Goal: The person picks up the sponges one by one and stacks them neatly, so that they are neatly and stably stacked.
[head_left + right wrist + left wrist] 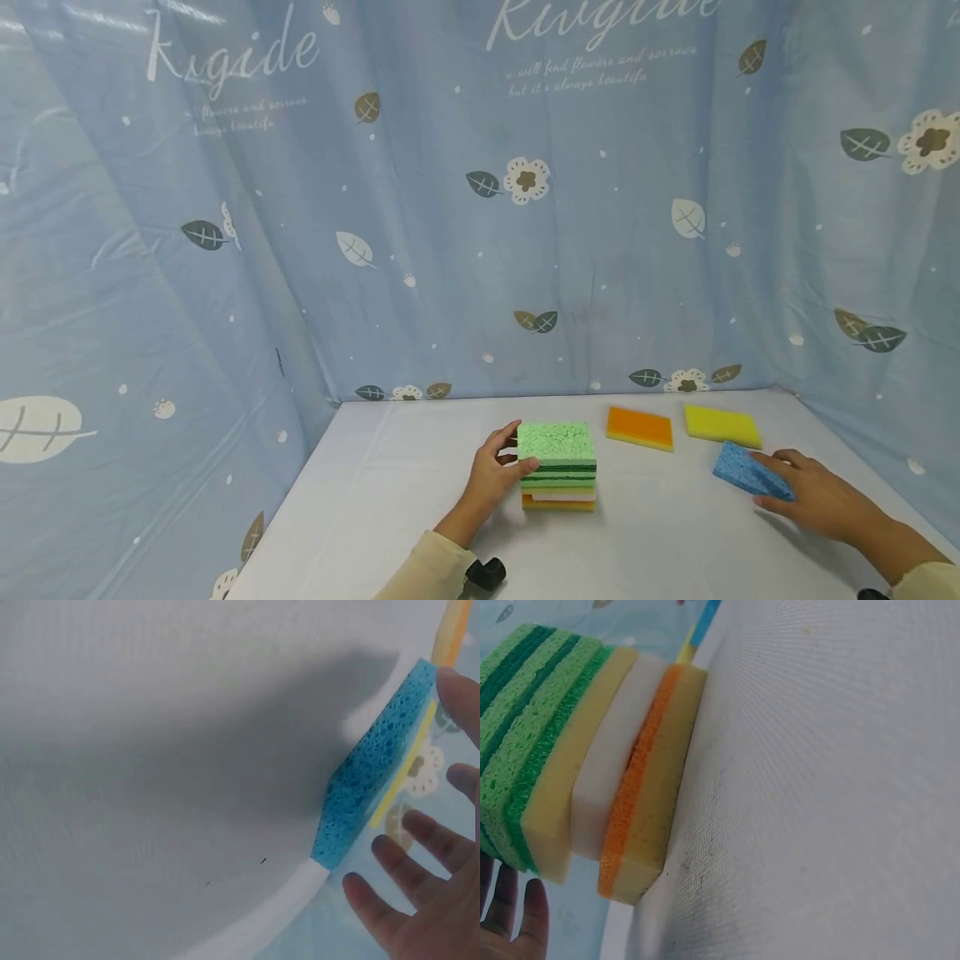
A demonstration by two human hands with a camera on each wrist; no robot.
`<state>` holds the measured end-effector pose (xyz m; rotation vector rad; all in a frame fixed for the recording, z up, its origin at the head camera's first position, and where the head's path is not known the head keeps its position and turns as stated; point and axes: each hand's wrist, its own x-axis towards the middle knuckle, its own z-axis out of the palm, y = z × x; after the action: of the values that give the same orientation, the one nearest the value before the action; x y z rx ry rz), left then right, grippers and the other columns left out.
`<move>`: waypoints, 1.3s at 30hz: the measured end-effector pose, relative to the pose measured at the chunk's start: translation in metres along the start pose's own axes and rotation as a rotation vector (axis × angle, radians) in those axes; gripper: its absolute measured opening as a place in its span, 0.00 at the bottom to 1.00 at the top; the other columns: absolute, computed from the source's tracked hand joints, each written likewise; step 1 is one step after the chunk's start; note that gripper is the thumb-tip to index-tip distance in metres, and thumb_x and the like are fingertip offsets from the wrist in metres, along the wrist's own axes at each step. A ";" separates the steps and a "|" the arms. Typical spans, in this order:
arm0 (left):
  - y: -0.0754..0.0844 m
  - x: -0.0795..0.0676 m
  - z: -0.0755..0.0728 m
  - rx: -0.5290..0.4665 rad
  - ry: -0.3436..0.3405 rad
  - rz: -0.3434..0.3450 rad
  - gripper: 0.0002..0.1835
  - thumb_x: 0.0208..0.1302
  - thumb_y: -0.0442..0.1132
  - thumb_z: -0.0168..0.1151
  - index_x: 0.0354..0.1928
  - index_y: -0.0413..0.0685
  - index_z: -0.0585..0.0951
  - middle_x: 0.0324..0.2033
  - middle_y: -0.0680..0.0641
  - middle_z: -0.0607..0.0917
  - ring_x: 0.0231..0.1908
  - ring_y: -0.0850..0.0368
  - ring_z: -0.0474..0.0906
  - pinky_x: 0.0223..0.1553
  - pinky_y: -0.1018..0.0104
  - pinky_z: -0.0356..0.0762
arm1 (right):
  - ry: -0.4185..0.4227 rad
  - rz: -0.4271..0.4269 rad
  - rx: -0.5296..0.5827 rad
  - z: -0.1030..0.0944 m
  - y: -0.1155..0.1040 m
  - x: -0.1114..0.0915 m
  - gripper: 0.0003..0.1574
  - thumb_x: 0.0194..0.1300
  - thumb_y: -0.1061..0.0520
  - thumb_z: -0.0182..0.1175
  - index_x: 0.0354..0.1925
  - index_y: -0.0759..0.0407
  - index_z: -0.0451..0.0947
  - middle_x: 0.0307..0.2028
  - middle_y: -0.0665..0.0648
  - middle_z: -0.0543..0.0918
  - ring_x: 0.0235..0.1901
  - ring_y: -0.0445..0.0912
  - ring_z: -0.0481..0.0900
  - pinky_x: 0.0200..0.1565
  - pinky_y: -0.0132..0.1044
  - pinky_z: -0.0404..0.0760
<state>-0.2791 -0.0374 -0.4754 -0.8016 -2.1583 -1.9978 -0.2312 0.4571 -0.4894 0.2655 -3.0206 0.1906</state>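
Observation:
A stack of sponges [557, 467] stands on the white table, green layers on top, then pale yellow, white and, at the bottom, orange-and-yellow. My left hand [492, 472] is at the stack's left side, thumb by its front and fingers toward the back. The left wrist view shows these fingers extended beside the green sponges [540, 712]. A blue sponge [742, 472] lies at the right, with my right hand [821, 497] over its right end. In the right wrist view the fingers are spread beside the blue sponge [375, 765], the thumb near its upper end.
An orange sponge [640, 427] and a yellow sponge [722, 425] lie flat behind, between the stack and the table's back right corner. A blue patterned curtain [450, 250] hangs around the white table [390, 467].

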 end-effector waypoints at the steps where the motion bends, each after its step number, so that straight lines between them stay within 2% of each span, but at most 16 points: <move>1: 0.000 0.000 0.000 -0.002 0.002 -0.001 0.38 0.57 0.40 0.73 0.69 0.41 0.68 0.55 0.41 0.74 0.54 0.43 0.70 0.55 0.41 0.70 | -0.001 0.002 0.001 0.000 0.001 0.000 0.57 0.53 0.24 0.61 0.64 0.63 0.69 0.53 0.71 0.71 0.49 0.70 0.72 0.41 0.66 0.74; 7: -0.001 0.000 0.000 -0.006 0.006 -0.005 0.38 0.57 0.40 0.73 0.69 0.41 0.68 0.55 0.41 0.74 0.54 0.41 0.70 0.54 0.43 0.71 | -0.052 0.033 0.026 0.000 0.008 0.000 0.58 0.54 0.23 0.60 0.65 0.65 0.67 0.52 0.76 0.71 0.48 0.74 0.71 0.40 0.67 0.73; 15: 0.000 0.001 0.000 -0.010 0.002 -0.017 0.39 0.57 0.41 0.73 0.69 0.42 0.68 0.55 0.42 0.74 0.54 0.43 0.71 0.54 0.46 0.72 | -0.092 0.067 0.013 0.005 0.017 0.002 0.54 0.51 0.28 0.66 0.59 0.69 0.72 0.49 0.77 0.71 0.46 0.74 0.71 0.41 0.68 0.72; 20: 0.000 0.001 0.001 -0.015 0.007 -0.027 0.39 0.57 0.41 0.74 0.69 0.42 0.68 0.55 0.43 0.74 0.54 0.43 0.71 0.53 0.48 0.74 | -0.144 0.106 0.026 0.010 0.024 0.003 0.55 0.51 0.28 0.65 0.58 0.70 0.72 0.49 0.80 0.69 0.47 0.77 0.70 0.42 0.69 0.72; 27: 0.000 0.000 0.001 -0.025 0.008 -0.014 0.39 0.57 0.39 0.74 0.69 0.40 0.68 0.55 0.41 0.74 0.54 0.42 0.70 0.56 0.39 0.68 | -0.197 0.144 0.058 0.010 0.027 0.007 0.59 0.49 0.25 0.64 0.60 0.71 0.71 0.50 0.82 0.68 0.49 0.77 0.68 0.44 0.70 0.70; 34: 0.001 0.000 0.000 -0.013 0.008 0.006 0.39 0.57 0.39 0.74 0.69 0.40 0.68 0.55 0.39 0.74 0.54 0.42 0.71 0.56 0.37 0.68 | -0.122 0.110 0.044 0.004 0.024 0.007 0.57 0.51 0.26 0.65 0.59 0.70 0.71 0.48 0.78 0.70 0.47 0.74 0.70 0.42 0.68 0.72; 39: 0.001 0.001 -0.001 -0.004 -0.002 0.022 0.38 0.57 0.37 0.73 0.69 0.38 0.67 0.56 0.38 0.73 0.55 0.40 0.70 0.56 0.37 0.67 | -0.002 0.025 0.028 0.002 0.017 0.003 0.51 0.51 0.31 0.68 0.59 0.67 0.74 0.48 0.75 0.72 0.46 0.71 0.72 0.41 0.66 0.73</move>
<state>-0.2797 -0.0377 -0.4739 -0.8250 -2.1379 -1.9921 -0.2373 0.4726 -0.4928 0.2309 -3.0267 0.2348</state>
